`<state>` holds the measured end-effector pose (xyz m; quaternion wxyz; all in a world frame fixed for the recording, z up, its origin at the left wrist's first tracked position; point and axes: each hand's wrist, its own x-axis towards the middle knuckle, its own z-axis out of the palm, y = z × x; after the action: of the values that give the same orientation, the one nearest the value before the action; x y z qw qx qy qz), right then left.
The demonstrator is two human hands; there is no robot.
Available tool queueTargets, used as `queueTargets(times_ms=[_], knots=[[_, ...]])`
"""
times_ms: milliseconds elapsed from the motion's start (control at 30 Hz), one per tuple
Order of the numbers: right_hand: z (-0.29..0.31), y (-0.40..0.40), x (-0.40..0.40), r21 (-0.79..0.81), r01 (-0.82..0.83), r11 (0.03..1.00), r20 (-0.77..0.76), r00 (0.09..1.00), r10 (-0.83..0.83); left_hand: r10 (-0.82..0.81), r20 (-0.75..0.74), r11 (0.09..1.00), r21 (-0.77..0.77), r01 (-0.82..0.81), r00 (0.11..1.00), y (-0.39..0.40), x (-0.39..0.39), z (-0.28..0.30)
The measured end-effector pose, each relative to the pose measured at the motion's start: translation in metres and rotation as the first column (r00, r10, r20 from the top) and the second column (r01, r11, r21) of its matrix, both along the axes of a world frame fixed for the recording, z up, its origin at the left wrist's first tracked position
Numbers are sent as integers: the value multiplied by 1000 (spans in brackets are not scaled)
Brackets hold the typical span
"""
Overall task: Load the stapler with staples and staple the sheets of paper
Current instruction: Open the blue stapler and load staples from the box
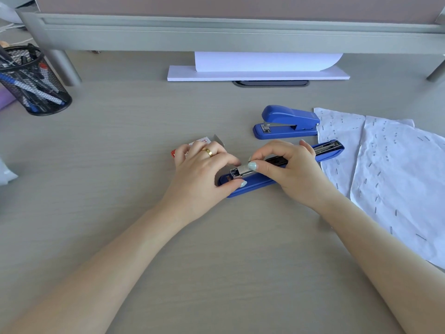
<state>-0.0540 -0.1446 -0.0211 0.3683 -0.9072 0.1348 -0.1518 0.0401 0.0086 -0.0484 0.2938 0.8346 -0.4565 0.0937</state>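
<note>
Here, in brief:
Open stapler: a blue stapler (277,174) lies flipped open on the desk (120,165), roughly midway between its left and right edges, its length slanting from lower left to upper right; the far tip overlaps the stapled sheets.
Staples: a silvery strip of staples (243,169) sits at the front end of the metal channel, near the stapler's left tip.
Right hand: the right hand (289,165) is curled over the channel, thumb and forefinger pinching the staple strip.
Left hand: the left hand (202,169) rests on the stapler's left end with loosely bent fingers, the thumb pressed against the blue base; whether the fingers clasp it I cannot tell. A gold ring (207,152) is on one finger.
Staple box: a small red and white box (192,147), flap open, lies just behind the left hand, partly hidden by it.
Second stapler: another blue stapler (287,122), closed, stands farther back, just beside the sheets.
Sheets: crumpled white sheets of paper (390,179), dotted with many staples, spread towards the desk's right edge.
Fresh paper: a white stack of paper (257,74) lies at the back edge, under the grey shelf (216,32).
Pen cup: a black mesh cup (31,80) with pens stands near the back left corner.
</note>
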Motion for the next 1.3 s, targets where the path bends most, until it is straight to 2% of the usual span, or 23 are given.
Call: queueTargets(times_ms=[300, 600, 833, 1000, 1067, 1200, 1300], knots=[[-4, -3, 1, 48, 7, 999, 20, 1000, -8, -32, 46, 999, -13, 33, 998, 0, -2, 3], [-8, 1, 1, -33, 16, 999, 64, 998, -14, -34, 35, 999, -34, 36, 999, 0, -1, 3], [-15, 7, -1, -264, 95, 960, 188, 981, -45, -38, 15, 998, -45, 39, 999, 0, -1, 2], [-18, 3, -5, -407, 50, 912, 155, 988, 15, -76, 59, 996, -46, 79, 995, 3, -4, 5], [-16, -3, -8, -379, 74, 922, 162, 987, -12, -95, 105, 994, -45, 100, 990, 3, -3, 3], [-4, -39, -19, -104, 276, 955, 255, 936, -243, -118, 158, 992, -16, 122, 980, 2, -1, -1], [-4, -74, -33, -80, 436, 896, 149, 894, -422, -112, 147, 993, -26, 117, 983, 1, -1, -1]])
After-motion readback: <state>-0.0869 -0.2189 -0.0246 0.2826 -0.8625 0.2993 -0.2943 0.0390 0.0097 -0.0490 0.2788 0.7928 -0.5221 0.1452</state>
